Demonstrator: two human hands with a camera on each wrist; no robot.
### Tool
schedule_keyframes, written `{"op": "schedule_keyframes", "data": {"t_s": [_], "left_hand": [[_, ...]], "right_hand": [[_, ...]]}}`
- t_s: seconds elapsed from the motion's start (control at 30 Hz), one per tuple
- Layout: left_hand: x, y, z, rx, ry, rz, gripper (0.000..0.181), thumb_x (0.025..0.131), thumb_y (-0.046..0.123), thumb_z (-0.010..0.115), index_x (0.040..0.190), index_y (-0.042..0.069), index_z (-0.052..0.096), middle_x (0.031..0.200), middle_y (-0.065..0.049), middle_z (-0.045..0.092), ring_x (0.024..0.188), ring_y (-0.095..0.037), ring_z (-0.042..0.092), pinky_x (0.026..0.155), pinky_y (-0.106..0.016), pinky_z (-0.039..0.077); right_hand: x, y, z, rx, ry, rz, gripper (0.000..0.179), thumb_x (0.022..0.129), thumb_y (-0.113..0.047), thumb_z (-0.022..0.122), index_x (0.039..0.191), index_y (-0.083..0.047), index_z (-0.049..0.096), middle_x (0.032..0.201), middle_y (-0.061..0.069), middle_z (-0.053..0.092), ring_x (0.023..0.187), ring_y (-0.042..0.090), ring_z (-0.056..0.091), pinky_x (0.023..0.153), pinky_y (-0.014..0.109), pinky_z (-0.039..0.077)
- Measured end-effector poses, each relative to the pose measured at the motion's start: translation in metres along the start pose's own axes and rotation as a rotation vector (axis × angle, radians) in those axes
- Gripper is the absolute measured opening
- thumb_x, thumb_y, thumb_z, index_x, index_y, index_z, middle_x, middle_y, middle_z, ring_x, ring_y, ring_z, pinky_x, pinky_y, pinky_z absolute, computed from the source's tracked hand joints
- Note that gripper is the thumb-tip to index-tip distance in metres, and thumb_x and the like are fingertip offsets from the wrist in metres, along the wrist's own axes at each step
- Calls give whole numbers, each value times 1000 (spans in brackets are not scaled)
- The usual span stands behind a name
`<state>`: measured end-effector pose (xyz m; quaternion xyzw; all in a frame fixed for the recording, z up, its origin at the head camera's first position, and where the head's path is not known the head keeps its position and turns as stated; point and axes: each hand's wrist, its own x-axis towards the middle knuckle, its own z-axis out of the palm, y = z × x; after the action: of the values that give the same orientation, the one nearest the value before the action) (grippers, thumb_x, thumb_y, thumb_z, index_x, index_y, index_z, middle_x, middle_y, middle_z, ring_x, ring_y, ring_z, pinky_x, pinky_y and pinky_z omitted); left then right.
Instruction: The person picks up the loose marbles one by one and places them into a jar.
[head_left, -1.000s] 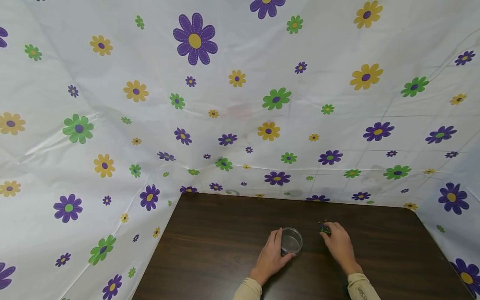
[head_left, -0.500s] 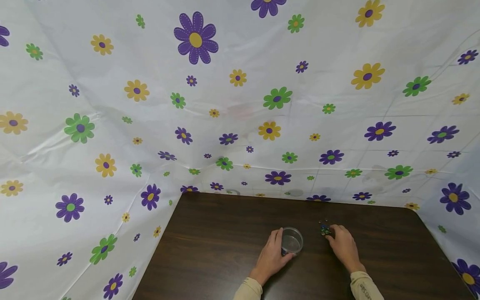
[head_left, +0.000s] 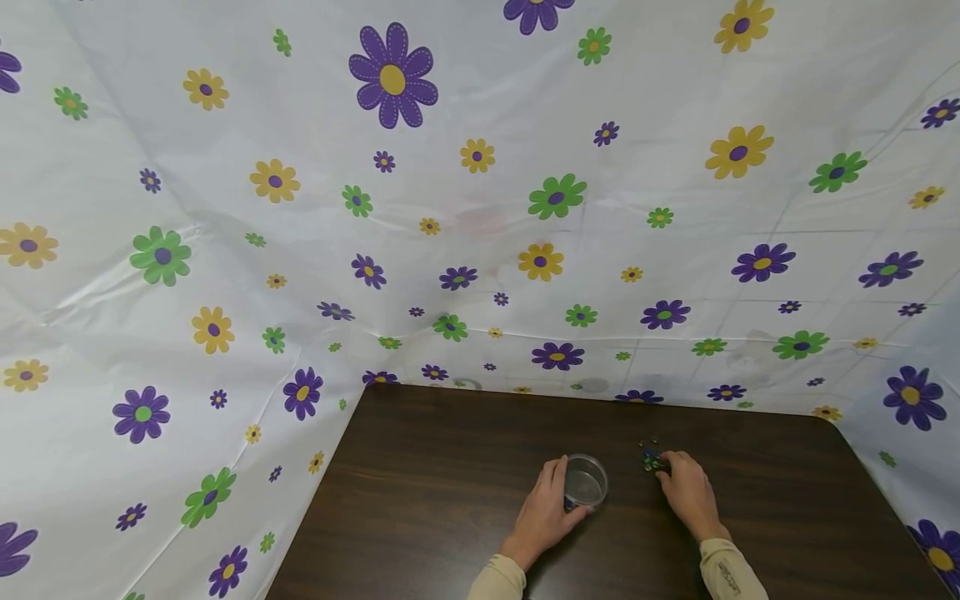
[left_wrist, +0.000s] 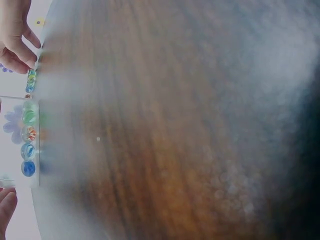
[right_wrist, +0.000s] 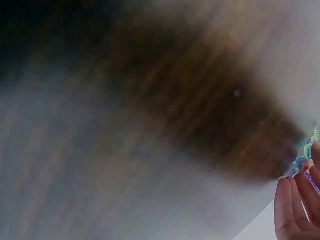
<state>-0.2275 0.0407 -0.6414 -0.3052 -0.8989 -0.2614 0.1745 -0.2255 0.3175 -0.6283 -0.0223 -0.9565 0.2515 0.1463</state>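
Note:
My left hand (head_left: 542, 510) grips a clear round container (head_left: 604, 477) from its left side, thumb and fingers round its wall. The container stands upright on the table. Through its wall in the left wrist view, several glass marbles (left_wrist: 28, 151) show along the bottom, blue, green and orange-streaked. To the right lies a small cluster of loose blue and green marbles (head_left: 649, 459). My right hand (head_left: 687, 493) is at the right edge of this cluster, its fingertips right at the marbles. In the right wrist view, its fingers (right_wrist: 283, 205) reach out nearly straight beside the marbles (right_wrist: 301, 164).
The dark wood-grain table (head_left: 450, 450) spreads out under both hands. Two tiny brownish marbles (head_left: 642, 443) lie just beyond the cluster. A white curtain (head_left: 480, 217) printed with flowers hangs behind the table and along its left side.
My right hand has drawn back a little to the right, uncovering more of the loose marbles. The left hand and the container stay in place.

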Motion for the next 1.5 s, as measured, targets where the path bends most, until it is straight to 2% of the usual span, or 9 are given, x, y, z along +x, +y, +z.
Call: {"op": "schedule_keyframes", "data": {"t_s": [0.2,0.47,0.7,0.97,1.1,1.37,1.5], "left_hand": [[0,0,1,-7,3,-3,87,86,41,86,148,-6,46,135,-13,54,119,-22,62,93,-28,55],[0,0,2,-14,-4,-6,87,87,41,85,148,-6,46,136,-14,54,120,-21,62,94,-28,54],[0,-1,3,-14,17,12,87,86,40,86,147,-6,46,134,-14,54,118,-22,62,93,-29,55],[-1,-1,3,-14,6,10,87,86,41,86,147,-6,46,135,-15,54,119,-23,62,93,-29,55],[-1,-1,1,-26,-5,-4,86,87,41,85,148,-6,46,135,-14,53,119,-22,62,94,-28,55],[-2,-1,1,-29,-27,-11,85,89,41,83,149,-5,44,137,-15,52,120,-22,62,92,-28,55],[-1,-1,2,-36,-35,-22,85,89,42,82,150,-4,44,137,-14,52,120,-22,62,93,-28,55]], "right_hand": [[0,0,0,-7,2,-18,25,85,6,77,108,15,68,103,30,66,94,48,65,80,62,52],[1,0,-1,-28,-36,12,17,85,7,75,101,12,69,96,26,65,87,44,65,76,59,53],[-2,2,-3,-16,-15,-4,11,84,10,73,95,10,71,93,23,64,86,44,65,77,60,53],[-4,1,-8,-6,-32,8,6,88,7,73,93,8,71,88,18,63,79,37,64,70,55,53],[-3,-5,-10,16,9,-14,6,88,6,74,92,7,70,86,17,62,76,33,62,67,53,52],[-3,-22,-8,60,186,-107,12,82,9,80,92,7,73,86,16,64,71,27,61,60,44,50],[-2,-31,-7,71,234,-153,14,81,8,82,92,6,73,86,14,64,70,25,62,58,40,50]]}}
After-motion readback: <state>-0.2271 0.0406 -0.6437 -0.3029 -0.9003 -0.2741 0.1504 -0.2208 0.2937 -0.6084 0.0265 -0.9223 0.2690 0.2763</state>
